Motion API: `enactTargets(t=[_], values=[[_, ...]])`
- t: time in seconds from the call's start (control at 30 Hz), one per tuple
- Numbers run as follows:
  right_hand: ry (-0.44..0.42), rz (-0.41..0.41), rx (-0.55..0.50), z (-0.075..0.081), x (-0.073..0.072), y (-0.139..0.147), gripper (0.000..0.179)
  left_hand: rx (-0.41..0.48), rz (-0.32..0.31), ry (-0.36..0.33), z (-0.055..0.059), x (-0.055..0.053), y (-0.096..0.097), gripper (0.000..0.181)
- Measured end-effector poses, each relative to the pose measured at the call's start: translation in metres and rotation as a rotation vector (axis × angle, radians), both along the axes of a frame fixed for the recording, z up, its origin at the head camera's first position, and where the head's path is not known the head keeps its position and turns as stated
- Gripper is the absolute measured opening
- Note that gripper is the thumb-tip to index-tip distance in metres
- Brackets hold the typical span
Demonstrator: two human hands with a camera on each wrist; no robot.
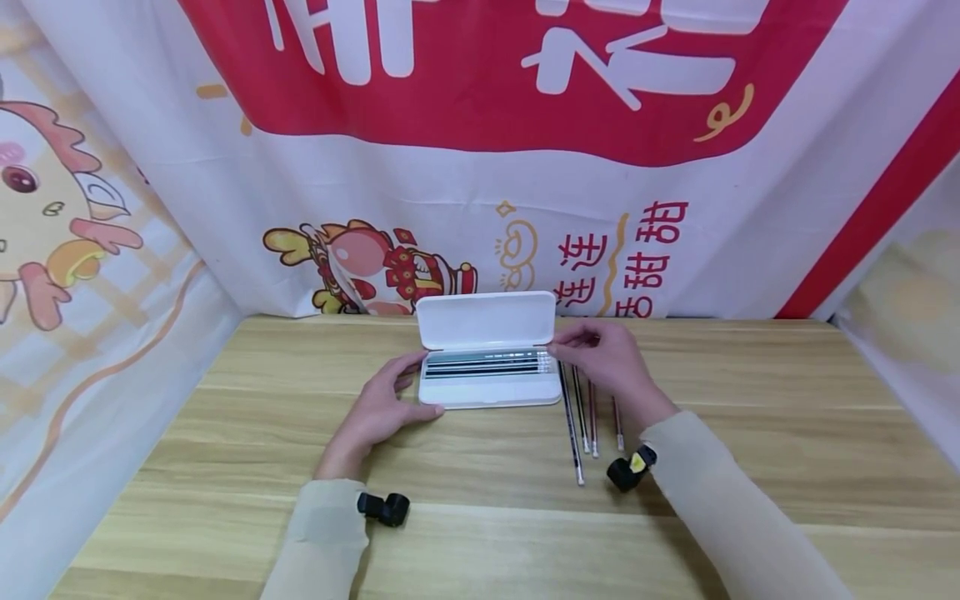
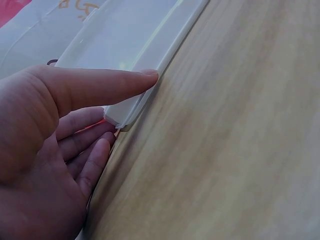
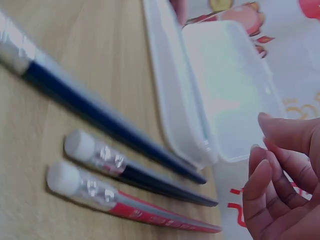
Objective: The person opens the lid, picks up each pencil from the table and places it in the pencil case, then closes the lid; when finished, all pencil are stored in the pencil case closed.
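Your left hand (image 1: 381,408) holds the left end of the opened white pencil case (image 1: 491,392) on the wooden table (image 1: 480,533), and pencils (image 1: 480,365) lie inside it. Your right hand (image 1: 609,360) is near its right back corner, fingers loosely bent with a narrow gap, no object visible between, above loose pencils (image 1: 570,421).
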State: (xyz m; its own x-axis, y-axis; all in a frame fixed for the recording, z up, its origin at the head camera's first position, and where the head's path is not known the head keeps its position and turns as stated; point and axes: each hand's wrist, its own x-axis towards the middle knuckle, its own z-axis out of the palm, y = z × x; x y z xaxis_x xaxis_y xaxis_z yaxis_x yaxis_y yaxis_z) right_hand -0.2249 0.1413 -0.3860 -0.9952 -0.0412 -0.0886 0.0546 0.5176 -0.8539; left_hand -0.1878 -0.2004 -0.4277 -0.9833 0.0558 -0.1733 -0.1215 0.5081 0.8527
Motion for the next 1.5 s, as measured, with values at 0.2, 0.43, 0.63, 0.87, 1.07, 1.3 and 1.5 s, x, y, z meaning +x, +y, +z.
enactTargets(t=[0.2,0.43,0.63,0.87,1.07,1.3,1.5], values=[[-0.040,-0.011,-0.047,0.005,0.020,0.011,0.031,-0.002,-0.001,0.001,0.000,-0.001,0.000,0.092],[-0.058,-0.052,-0.071,-0.002,0.043,0.026,0.032,-0.004,-0.002,0.006,0.001,-0.001,0.001,0.092],[-0.064,-0.070,-0.024,-0.011,0.058,0.043,0.035,-0.016,0.001,0.005,0.002,0.000,0.002,0.092],[-0.091,-0.023,-0.033,-0.019,0.072,0.063,0.038,-0.010,0.001,0.004,0.002,0.001,0.002,0.092],[-0.142,0.006,-0.098,-0.025,0.081,0.073,0.033,-0.014,0.001,0.002,0.001,0.000,0.001,0.093],[-0.201,-0.011,-0.075,-0.030,0.082,0.076,0.035,-0.006,0.003,-0.003,0.001,0.000,0.000,0.094],[-0.213,-0.006,0.009,-0.029,0.083,0.074,0.039,-0.008,-0.004,0.002,-0.001,0.000,0.001,0.094]])
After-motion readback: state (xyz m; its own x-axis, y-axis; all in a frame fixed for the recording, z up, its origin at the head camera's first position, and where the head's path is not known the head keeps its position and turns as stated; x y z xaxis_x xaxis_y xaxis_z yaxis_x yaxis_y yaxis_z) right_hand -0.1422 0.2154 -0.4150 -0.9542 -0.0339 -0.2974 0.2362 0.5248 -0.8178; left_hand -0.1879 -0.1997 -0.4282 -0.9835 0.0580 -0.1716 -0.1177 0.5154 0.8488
